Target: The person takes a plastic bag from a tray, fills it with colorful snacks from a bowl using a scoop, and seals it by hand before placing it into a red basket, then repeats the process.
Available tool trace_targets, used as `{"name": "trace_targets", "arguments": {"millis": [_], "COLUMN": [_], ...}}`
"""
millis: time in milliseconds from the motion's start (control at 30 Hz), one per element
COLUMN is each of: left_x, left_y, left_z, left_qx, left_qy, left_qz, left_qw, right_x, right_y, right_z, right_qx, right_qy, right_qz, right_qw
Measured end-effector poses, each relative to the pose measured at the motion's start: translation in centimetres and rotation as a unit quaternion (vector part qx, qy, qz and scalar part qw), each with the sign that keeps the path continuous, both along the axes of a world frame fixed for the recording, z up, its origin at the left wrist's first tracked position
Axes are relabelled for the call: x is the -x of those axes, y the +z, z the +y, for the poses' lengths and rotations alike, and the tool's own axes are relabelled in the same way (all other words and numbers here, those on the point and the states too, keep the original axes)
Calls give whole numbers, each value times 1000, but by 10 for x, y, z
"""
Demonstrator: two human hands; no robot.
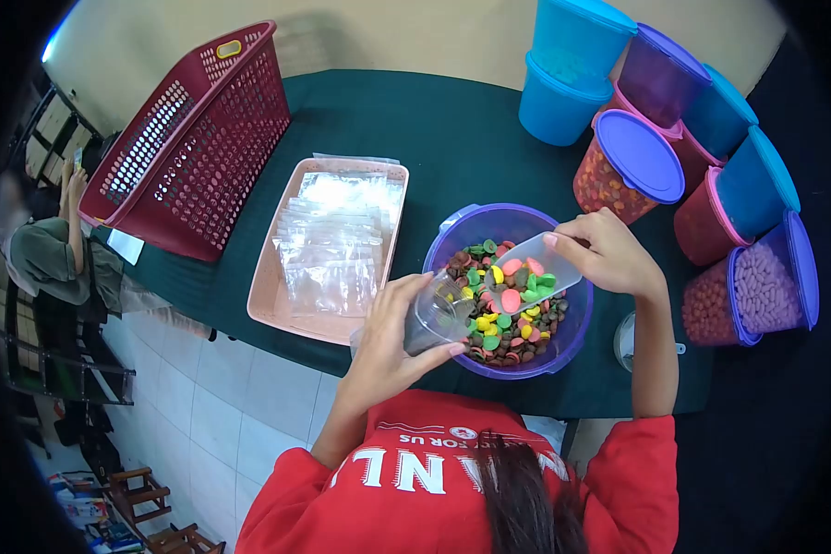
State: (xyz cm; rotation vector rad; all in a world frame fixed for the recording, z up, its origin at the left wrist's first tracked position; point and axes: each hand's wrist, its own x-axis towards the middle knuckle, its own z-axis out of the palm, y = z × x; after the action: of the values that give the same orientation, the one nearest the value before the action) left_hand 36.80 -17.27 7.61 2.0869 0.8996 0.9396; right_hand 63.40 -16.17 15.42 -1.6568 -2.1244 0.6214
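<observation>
My left hand (390,342) is wrapped round a clear plastic cup (427,319), tilted with its mouth toward the middle of the purple tub (577,343). In my right hand (608,251) is a translucent scoop (547,257), loaded with pink, green, yellow and brown button-shaped candies. The scoop's lip points down at the cup's mouth, right by its rim. Below both, many more of these colored candies (517,342) fill the tub. To the left, a pink tray (266,300) holds a stack of clear plastic bags (328,277).
A tall maroon basket (212,157) stands at the back left. Several lidded containers line the right side, among them a purple-lidded one (632,166) and one with pink pieces (766,291). A small round jar (624,342) sits beside my right forearm. Another person (51,258) is at far left.
</observation>
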Motion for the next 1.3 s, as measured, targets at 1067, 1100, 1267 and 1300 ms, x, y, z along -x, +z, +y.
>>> {"name": "trace_targets", "arguments": {"millis": [1067,1100,1267,1300], "left_x": [21,24,21,20], "left_y": [-15,-15,-20,-21], "left_z": [4,4,4,2], "left_qx": [312,293,243,252], "left_qy": [34,46,71,60], "left_qz": [-379,-390,-380,-374], "left_qw": [870,872,890,891], "right_x": [21,20,18,19], "right_y": [-43,-58,-89,-88], "right_z": [-14,-15,-18,-19], "right_qx": [-115,-137,-131,-130], "right_qy": [-100,-104,-104,-104], "right_qz": [-493,-496,-370,-369], "right_qw": [857,851,914,914]}}
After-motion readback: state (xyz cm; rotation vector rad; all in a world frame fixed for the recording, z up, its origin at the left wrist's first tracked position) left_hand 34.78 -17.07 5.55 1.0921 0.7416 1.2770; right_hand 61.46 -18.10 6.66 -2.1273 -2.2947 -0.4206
